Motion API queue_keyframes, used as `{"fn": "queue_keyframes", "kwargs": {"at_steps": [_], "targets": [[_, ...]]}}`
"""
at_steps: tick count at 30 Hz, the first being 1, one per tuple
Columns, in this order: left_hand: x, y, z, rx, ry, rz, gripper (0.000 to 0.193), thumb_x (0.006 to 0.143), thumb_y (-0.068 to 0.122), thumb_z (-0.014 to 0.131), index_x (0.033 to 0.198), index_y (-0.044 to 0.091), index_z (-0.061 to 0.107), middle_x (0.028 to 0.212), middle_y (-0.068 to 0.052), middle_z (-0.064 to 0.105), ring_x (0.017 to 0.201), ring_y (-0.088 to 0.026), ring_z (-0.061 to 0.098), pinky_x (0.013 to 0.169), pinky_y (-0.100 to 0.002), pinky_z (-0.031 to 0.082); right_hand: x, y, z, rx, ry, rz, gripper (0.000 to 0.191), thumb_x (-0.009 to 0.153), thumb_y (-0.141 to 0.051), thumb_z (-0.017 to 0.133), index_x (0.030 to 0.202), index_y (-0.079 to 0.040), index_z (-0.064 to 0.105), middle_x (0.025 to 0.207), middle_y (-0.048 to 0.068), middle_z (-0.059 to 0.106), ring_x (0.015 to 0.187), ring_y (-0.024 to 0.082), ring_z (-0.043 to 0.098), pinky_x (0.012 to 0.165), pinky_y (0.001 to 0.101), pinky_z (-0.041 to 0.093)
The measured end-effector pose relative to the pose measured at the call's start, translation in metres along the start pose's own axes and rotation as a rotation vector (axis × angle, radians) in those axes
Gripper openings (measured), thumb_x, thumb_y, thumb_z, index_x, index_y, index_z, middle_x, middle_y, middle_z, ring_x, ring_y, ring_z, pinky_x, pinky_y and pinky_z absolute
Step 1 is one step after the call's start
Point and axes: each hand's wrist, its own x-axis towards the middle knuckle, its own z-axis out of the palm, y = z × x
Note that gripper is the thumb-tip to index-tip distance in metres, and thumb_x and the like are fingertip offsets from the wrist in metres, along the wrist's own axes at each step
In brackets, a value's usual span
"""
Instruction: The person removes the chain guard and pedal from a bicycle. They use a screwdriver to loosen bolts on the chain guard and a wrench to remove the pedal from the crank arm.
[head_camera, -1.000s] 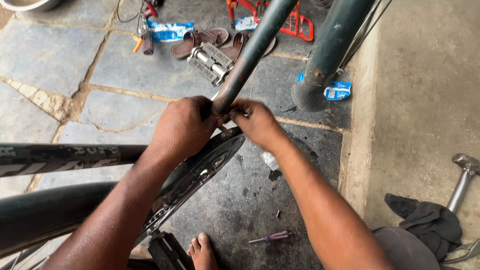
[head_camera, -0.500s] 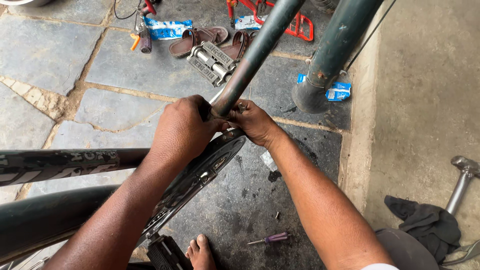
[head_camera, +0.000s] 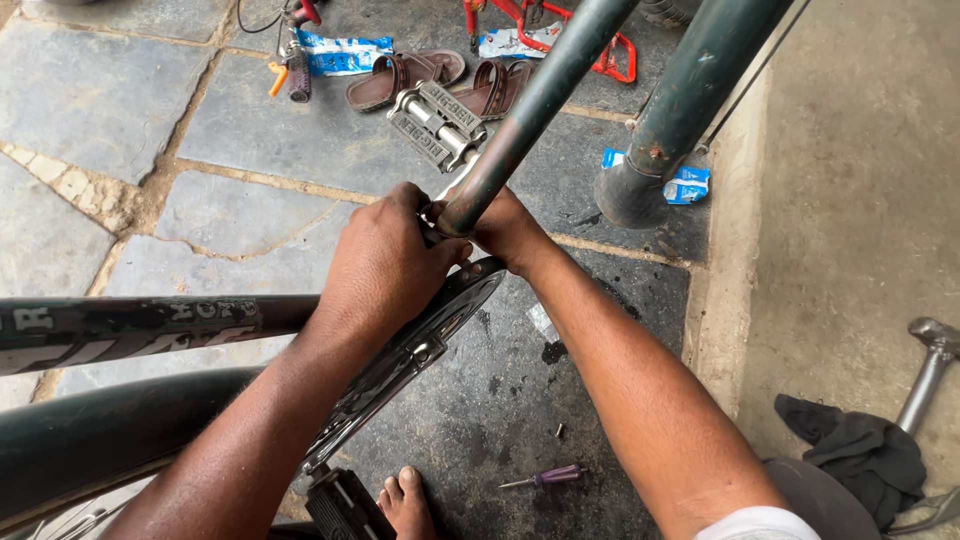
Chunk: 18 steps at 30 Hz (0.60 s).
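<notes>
My left hand (head_camera: 385, 265) and my right hand (head_camera: 508, 232) both grip the bottom-bracket joint of a dark bicycle frame, where a sloping frame tube (head_camera: 535, 105) meets the chain guard disc (head_camera: 415, 350). The fingers wrap around the joint, so what they pinch there is hidden. A metal pedal (head_camera: 437, 122) on its crank sticks out just beyond my hands. A second black pedal (head_camera: 345, 505) shows at the bottom edge. A printed horizontal frame tube (head_camera: 140, 325) runs off to the left.
A thick green tube (head_camera: 690, 100) ends near a blue packet (head_camera: 685, 185). Brown sandals (head_camera: 405, 78), a red tool and more packets lie at the back. A purple screwdriver (head_camera: 545, 477) lies by a bare foot (head_camera: 408, 505). A hammer (head_camera: 925, 365) and dark cloth (head_camera: 865, 455) lie right.
Both hands stay on the joint. The view has shifted slightly, so the pedal and frame tube sit a little further right in the picture.
</notes>
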Motion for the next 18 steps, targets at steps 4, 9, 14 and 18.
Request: {"fn": "queue_keyframes", "kwargs": {"at_steps": [4, 9, 14, 18], "targets": [[-0.006, 0.001, 0.000, -0.033, 0.006, 0.007, 0.034, 0.077, 0.028, 0.083, 0.093, 0.001, 0.070, 0.086, -0.019, 0.074, 0.085, -0.035, 0.074, 0.080, -0.046, 0.057, -0.022, -0.019, -0.010, -0.077, 0.047, -0.004, 0.022, 0.090, -0.018, 0.077, 0.107, -0.005, 0.073, 0.095, 0.003, 0.074, 0.083, 0.012, 0.068, 0.070, 0.0284, 0.056], [-0.013, 0.001, -0.005, -0.057, 0.157, 0.171, 0.036, 0.073, 0.025, 0.085, 0.095, 0.000, 0.071, 0.087, -0.020, 0.072, 0.082, -0.036, 0.072, 0.076, -0.048, 0.056, -0.087, -0.049, -0.015, -0.415, 0.098, 0.015, 0.037, 0.091, -0.033, 0.077, 0.122, -0.013, 0.075, 0.112, -0.001, 0.079, 0.102, 0.013, 0.072, 0.081, 0.0310, 0.060], [-0.012, -0.002, -0.007, -0.124, 0.170, 0.182, 0.037, 0.073, 0.024, 0.086, 0.096, -0.001, 0.071, 0.087, -0.020, 0.072, 0.083, -0.037, 0.072, 0.077, -0.047, 0.056, -0.114, -0.053, 0.008, -0.751, 0.134, -0.076, 0.060, 0.069, -0.022, 0.087, 0.125, -0.010, 0.069, 0.115, 0.003, 0.076, 0.102, 0.019, 0.069, 0.078, 0.0355, 0.057], [-0.012, -0.007, -0.008, -0.149, 0.172, 0.131, 0.040, 0.077, 0.024, 0.083, 0.103, -0.002, 0.067, 0.086, -0.020, 0.073, 0.082, -0.037, 0.074, 0.076, -0.047, 0.057, -0.108, -0.062, 0.015, -0.903, 0.229, -0.164, 0.045, 0.078, -0.021, 0.088, 0.120, -0.011, 0.074, 0.115, 0.007, 0.078, 0.102, 0.018, 0.075, 0.086, 0.0322, 0.059]]}}
